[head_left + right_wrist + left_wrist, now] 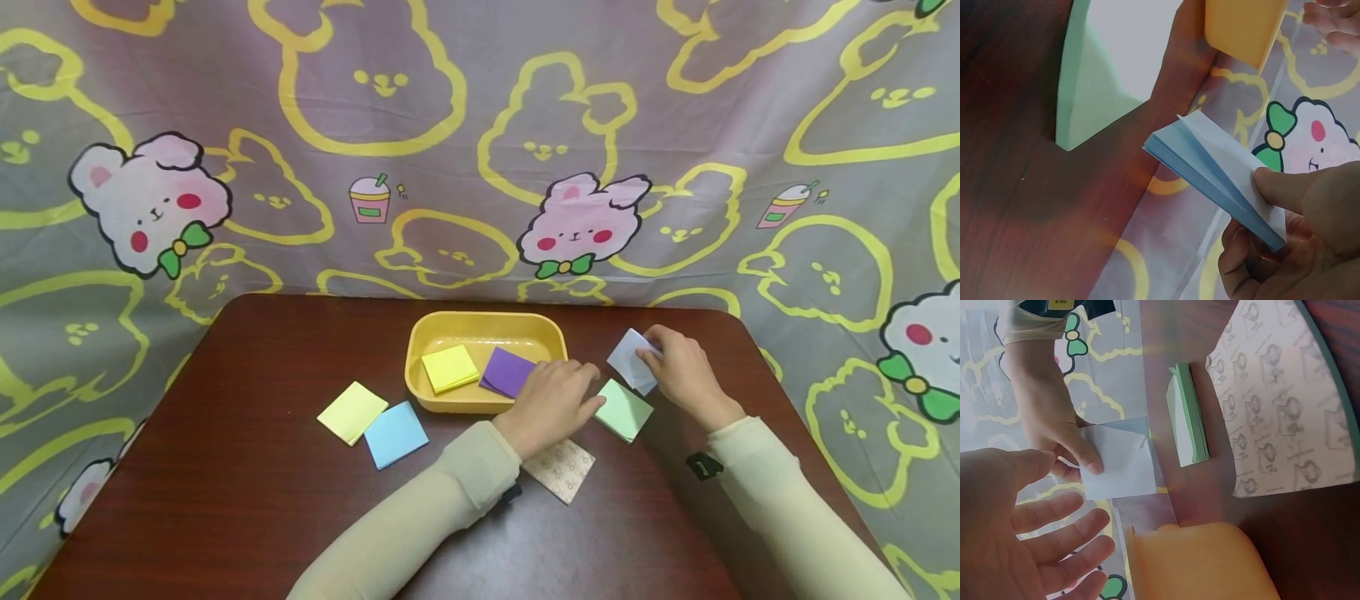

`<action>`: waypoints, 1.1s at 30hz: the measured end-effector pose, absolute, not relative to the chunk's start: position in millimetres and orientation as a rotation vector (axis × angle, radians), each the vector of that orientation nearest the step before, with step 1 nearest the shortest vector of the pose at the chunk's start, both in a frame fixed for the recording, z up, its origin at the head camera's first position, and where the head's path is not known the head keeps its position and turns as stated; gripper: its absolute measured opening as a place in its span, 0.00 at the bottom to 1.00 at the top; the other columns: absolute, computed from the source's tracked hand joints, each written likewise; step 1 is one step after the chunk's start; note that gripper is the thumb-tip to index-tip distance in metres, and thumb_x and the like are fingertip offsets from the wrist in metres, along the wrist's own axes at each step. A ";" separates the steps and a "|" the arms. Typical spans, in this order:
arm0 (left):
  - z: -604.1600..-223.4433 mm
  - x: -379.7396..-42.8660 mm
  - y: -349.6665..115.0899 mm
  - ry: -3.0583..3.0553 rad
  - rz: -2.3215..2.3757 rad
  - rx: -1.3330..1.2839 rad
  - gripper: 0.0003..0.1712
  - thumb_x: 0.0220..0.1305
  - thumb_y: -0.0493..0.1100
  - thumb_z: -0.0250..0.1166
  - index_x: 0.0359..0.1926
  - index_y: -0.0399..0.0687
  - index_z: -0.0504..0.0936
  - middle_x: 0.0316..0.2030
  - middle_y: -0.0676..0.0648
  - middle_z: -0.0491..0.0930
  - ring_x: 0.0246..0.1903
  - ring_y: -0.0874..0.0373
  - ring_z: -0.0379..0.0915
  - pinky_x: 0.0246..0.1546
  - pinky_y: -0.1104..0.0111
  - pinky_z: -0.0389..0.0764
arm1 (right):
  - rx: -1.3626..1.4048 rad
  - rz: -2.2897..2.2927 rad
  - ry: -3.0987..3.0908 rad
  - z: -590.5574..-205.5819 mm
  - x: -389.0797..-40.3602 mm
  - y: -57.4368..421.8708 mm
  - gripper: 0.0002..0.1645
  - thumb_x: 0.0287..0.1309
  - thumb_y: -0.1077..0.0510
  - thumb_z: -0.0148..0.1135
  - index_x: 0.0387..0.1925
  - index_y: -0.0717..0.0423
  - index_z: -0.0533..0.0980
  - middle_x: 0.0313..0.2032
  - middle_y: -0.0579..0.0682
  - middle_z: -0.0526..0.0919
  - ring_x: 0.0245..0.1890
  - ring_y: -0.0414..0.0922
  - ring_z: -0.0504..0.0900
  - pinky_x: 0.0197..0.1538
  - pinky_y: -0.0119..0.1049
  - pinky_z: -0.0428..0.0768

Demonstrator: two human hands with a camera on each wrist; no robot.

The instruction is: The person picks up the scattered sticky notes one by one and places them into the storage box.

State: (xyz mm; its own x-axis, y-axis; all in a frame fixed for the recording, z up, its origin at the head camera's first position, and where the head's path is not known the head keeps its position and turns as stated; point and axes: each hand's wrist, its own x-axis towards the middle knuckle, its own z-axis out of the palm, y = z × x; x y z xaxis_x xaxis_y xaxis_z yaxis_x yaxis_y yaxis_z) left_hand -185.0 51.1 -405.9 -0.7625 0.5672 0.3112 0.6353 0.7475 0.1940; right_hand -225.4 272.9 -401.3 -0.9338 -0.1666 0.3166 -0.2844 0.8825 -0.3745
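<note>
My right hand (686,377) pinches a pale blue pad of sticky notes (628,358) at the right of the table, thumb on its top face and curled fingers beneath. In the right wrist view the pad (1200,172) is tilted, its layered sheets slightly fanned. My left hand (553,400) hovers by the right end of the yellow tray (442,405), fingers spread and holding nothing. A light green pad (624,410) lies on the table between the hands. Partly hidden under my left wrist is a beige patterned pad (564,473).
Inside the tray are a bright yellow pad (450,368) and a purple pad (506,372). Left of it, a pale yellow pad (352,412) touches a sky-blue pad (396,435) on the brown table (247,467). A cartoon-print curtain (450,192) hangs behind the table.
</note>
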 end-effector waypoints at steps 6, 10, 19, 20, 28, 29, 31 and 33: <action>-406.7 -186.8 50.7 -2.719 -0.413 -0.943 0.22 0.64 0.58 0.55 0.51 0.53 0.78 0.40 0.54 0.81 0.39 0.60 0.75 0.36 0.67 0.70 | 0.356 0.623 -2.764 -394.4 -223.3 269.0 0.08 0.56 0.60 0.61 0.36 0.61 0.76 0.29 0.56 0.81 0.26 0.51 0.75 0.31 0.48 0.71; -405.1 -188.0 51.2 -2.709 -0.405 -0.939 0.22 0.64 0.59 0.55 0.51 0.53 0.79 0.39 0.55 0.81 0.38 0.59 0.75 0.35 0.67 0.70 | 0.371 0.629 -2.757 -389.3 -221.8 265.1 0.09 0.56 0.60 0.61 0.37 0.62 0.76 0.29 0.56 0.81 0.25 0.49 0.74 0.29 0.46 0.70; -400.8 -188.1 51.9 -2.702 -0.417 -0.936 0.22 0.64 0.59 0.55 0.51 0.53 0.79 0.40 0.54 0.81 0.39 0.59 0.76 0.36 0.67 0.71 | 0.390 0.624 -2.735 -382.6 -218.0 260.6 0.10 0.57 0.60 0.60 0.37 0.63 0.76 0.31 0.57 0.82 0.25 0.50 0.75 0.31 0.48 0.71; -400.5 -188.2 51.9 -2.702 -0.420 -0.934 0.22 0.64 0.59 0.55 0.51 0.53 0.79 0.40 0.54 0.81 0.39 0.59 0.76 0.36 0.67 0.71 | 0.392 0.625 -2.733 -381.9 -217.3 260.3 0.10 0.57 0.60 0.60 0.37 0.63 0.76 0.31 0.58 0.82 0.25 0.50 0.75 0.31 0.48 0.71; -396.7 -187.5 50.8 -2.709 -0.451 -0.913 0.22 0.63 0.58 0.56 0.51 0.54 0.79 0.41 0.54 0.81 0.40 0.59 0.76 0.37 0.67 0.71 | 0.402 0.629 -2.714 -375.6 -211.8 256.5 0.09 0.56 0.61 0.61 0.37 0.63 0.76 0.29 0.56 0.81 0.24 0.48 0.74 0.30 0.46 0.71; -396.0 -187.3 50.6 -2.710 -0.456 -0.911 0.22 0.63 0.58 0.56 0.51 0.53 0.79 0.41 0.54 0.81 0.40 0.59 0.76 0.37 0.67 0.71 | 0.405 0.630 -2.711 -374.9 -211.2 256.1 0.09 0.56 0.60 0.61 0.37 0.63 0.76 0.29 0.56 0.81 0.24 0.48 0.74 0.30 0.46 0.71; -395.0 -187.0 50.1 -2.712 -0.459 -0.909 0.22 0.63 0.58 0.56 0.52 0.53 0.79 0.41 0.54 0.81 0.40 0.59 0.75 0.38 0.67 0.71 | 0.409 0.631 -2.702 -373.4 -210.0 255.0 0.09 0.56 0.60 0.61 0.37 0.63 0.76 0.29 0.56 0.81 0.24 0.48 0.74 0.30 0.46 0.71; -394.1 -186.5 49.5 -2.715 -0.458 -0.909 0.22 0.63 0.58 0.56 0.52 0.53 0.78 0.41 0.54 0.81 0.41 0.59 0.75 0.39 0.67 0.71 | 0.410 0.632 -2.694 -372.2 -209.1 253.8 0.09 0.57 0.60 0.61 0.37 0.63 0.76 0.29 0.56 0.81 0.24 0.48 0.75 0.30 0.46 0.71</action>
State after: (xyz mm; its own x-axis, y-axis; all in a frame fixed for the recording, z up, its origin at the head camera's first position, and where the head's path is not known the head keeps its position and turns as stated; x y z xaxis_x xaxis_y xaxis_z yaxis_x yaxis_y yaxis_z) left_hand -186.5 49.5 -394.1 -0.7774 0.5404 0.3218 0.6161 0.7573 0.2165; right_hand -209.1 253.8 -372.2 -0.8994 -0.1979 0.3897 -0.3505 0.8592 -0.3727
